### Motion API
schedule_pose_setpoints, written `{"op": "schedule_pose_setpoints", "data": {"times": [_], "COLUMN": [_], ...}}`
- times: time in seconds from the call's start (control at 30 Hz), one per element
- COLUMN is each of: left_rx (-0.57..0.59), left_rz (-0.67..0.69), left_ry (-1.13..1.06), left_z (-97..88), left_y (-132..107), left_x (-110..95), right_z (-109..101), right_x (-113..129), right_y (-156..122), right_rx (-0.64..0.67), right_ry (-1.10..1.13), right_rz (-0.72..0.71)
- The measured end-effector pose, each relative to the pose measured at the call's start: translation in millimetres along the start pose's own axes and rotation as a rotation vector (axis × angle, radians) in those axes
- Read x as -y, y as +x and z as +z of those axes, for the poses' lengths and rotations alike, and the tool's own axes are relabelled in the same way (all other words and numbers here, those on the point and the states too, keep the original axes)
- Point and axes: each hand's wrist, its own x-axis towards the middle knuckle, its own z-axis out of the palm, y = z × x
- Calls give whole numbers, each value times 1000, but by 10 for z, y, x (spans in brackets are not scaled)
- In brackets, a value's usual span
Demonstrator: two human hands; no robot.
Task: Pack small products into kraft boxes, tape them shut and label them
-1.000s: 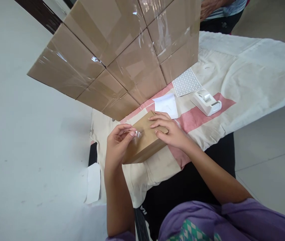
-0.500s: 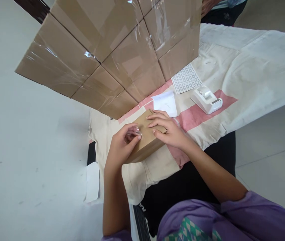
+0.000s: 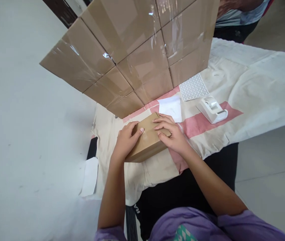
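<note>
A small brown cardboard box [image 3: 149, 135] lies on the cloth in front of me, between both hands. My left hand [image 3: 127, 139] grips its left end, with the thumb pressed on the top face and the other fingers partly hidden behind the far edge. At the opposite end, my right hand [image 3: 170, 132] holds the box, its fingers bent over the top. A white tape dispenser [image 3: 213, 110] with a roll of clear tape stands to the right. A folded white paper [image 3: 170, 108] lies just beyond my right hand.
Taped cardboard boxes [image 3: 142, 63] form a tall stack behind the small box. A sheet of printed labels [image 3: 194, 87] lies at its foot. A white wall [image 3: 32, 117] borders the left side. Another person's arm [image 3: 243, 5] shows at top right.
My left hand held a piece of clear tape above the box; now its thumb presses on the box top and the tape no longer shows in the fingers. The view has shifted slightly.
</note>
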Motion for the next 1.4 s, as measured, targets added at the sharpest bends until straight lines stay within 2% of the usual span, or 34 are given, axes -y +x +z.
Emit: {"op": "schedule_pose_setpoints", "data": {"times": [0.17,0.23,0.27,0.37,0.47,0.53,0.6,0.67,0.73,0.8,0.87,0.9,0.93,0.97,1.0,1.03,1.07,1.13,1.2,1.3,1.4], "left_rx": [-79,-111,-128,-164,-170,-178,-202,-248,-341,-479,-604,-631,-603,-510,-410,-398,-457,-566,-642,-700,-683], "left_rz": [45,45,42,26,39,53,57,60,66,97,203,326,467,609,677,692,630,489,458,486,398], "left_ry": [49,76,94,156,205,228,231,216,184,125,27,-61,-184,-303,-408,-493,-537,-570,-525,-496,-621], "left_z": [-60,-110,-134,-187,-204,-209,-242,-317,-401,-397,-201,-20,208,467,737,997,1233,1589,1777,1820,1765], "left_y": [-9,-15,-13,25,122,227,362,503,595,581,440,334,222,118,35,-16,-34,3,67,116,133], "left_x": [181,303,365,517,599,648,725,809,819,655,291,60,-179,-403,-595,-740,-833,-867,-772,-609,-549], "right_z": [110,16,-71,-396,-624,-685,-707,-719,-733,-744,-743,-736,-726,-715,-705,-697,-692,-693,-700,-711,-738], "right_x": [-55,-169,-246,-534,-888,-1122,-1301,-1389,-1379,-1298,-1184,-1126,-1072,-1024,-984,-950,-922,-881,-853,-837,-852], "right_y": [-145,-137,-90,231,679,927,1086,1153,1150,1110,1062,1038,1015,991,967,940,912,855,811,786,795], "right_rx": [-34,-40,-39,4,143,215,229,190,70,-73,-135,-136,-141,-157,-179,-198,-207,-173,-104,-48,-45], "right_ry": [128,178,135,-292,-708,-808,-816,-807,-737,-558,-359,-307,-296,-321,-372,-434,-494,-571,-563,-476,-515], "right_rz": [85,169,204,219,150,176,216,220,167,97,39,21,2,-19,-40,-63,-86,-117,-122,-139,-163]}}
